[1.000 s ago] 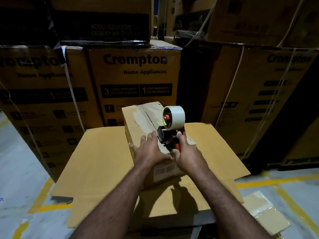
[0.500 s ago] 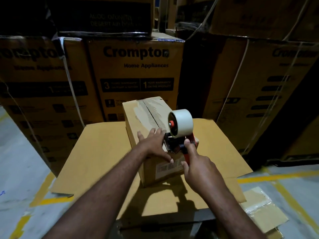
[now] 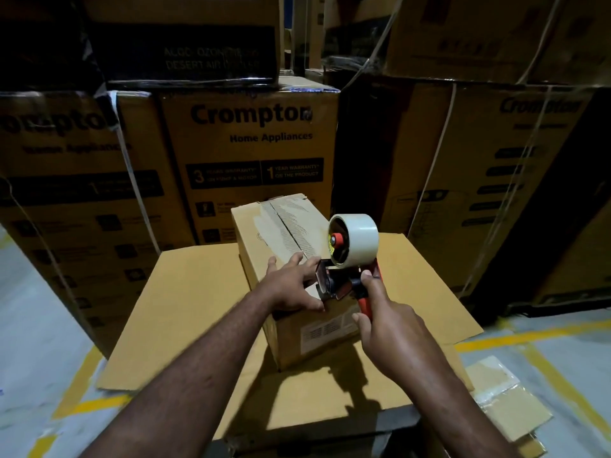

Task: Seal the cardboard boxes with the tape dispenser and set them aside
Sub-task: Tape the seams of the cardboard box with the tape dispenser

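Gripping the red tape dispenser (image 3: pixel 347 259) in our right hand (image 3: pixel 393 328), we lay our left hand (image 3: pixel 292 287) flat on the scuffed box (image 3: pixel 284 219).

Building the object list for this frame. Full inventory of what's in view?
small box: one, brown, centre, on the cardboard sheets
tape dispenser: one, red and black with a whitish roll, at the small box's near top edge
cardboard sheets: at least two, brown, flat under the small box
big cartons: several, brown with black print, stacked behind
cardboard scraps: a few, brown, floor, lower right
floor lines: several, yellow, grey floor
left hand: flat on the small box
right hand: grips the dispenser handle
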### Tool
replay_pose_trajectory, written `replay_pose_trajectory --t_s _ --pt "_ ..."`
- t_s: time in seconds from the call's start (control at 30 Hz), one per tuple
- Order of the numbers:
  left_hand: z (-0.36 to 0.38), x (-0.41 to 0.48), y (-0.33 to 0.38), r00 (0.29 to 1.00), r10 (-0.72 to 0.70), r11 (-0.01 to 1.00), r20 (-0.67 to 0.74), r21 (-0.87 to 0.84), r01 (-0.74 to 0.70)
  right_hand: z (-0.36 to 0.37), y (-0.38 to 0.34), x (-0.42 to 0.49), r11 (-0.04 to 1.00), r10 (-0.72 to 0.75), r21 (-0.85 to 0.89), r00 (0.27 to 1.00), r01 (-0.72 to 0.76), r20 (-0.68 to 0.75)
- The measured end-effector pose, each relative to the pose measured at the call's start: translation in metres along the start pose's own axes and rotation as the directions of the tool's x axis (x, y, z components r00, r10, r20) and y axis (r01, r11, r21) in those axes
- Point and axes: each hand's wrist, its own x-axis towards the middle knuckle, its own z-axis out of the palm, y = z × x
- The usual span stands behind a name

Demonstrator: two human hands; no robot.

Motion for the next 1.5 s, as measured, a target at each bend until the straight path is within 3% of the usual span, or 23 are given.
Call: replay_pose_trajectory --t_s 0.13,0.3,0.43,0.57,0.83,1.07,1.33,1.5 --pt "0.001 -0.002 0.003 0.998 -0.015 0.998 -0.054 -0.062 0.011 -0.006 -0.006 -0.002 1.000 -0.009 0.008 0.999 0.009 -0.037" --pt "-0.008 -0.019 0.014 0.996 -0.034 0.994 -0.081 -0.108 0.025 0.013 -0.010 -0.012 1.000 -0.008 -0.002 1.000 0.008 0.031" --pt "-0.011 -0.017 0.014 0.998 -0.059 0.997 0.000 -0.043 0.059 0.017 -0.005 -0.010 0.999 -0.005 -0.039 1.000 0.005 0.012" --pt "-0.012 -0.010 0.016 0.999 0.035 0.999 0.029 0.008 -0.036 0.009 -0.003 -0.010 0.996 -0.040 -0.081 0.999 0.039 -0.011" --pt "-0.008 0.003 0.007 0.993 0.070 0.987 0.090 0.135 -0.081 0.021 0.012 -0.011 0.998 -0.020 -0.067 1.000 0.020 0.008" --pt "-0.017 0.017 0.006 0.950 0.046 0.957 0.309 0.260 -0.131 0.031 0.019 -0.016 0.995 -0.001 -0.101 1.000 0.003 0.024" --pt "-0.010 0.002 0.011 0.973 0.086 0.979 0.214 0.164 -0.123 0.043 0.035 -0.032 0.998 -0.001 -0.064 1.000 0.001 0.007" --pt "-0.006 -0.010 0.007 0.973 0.194 0.978 0.126 0.049 -0.201 0.047 0.044 -0.041 0.999 0.010 -0.034 0.999 -0.008 0.045"
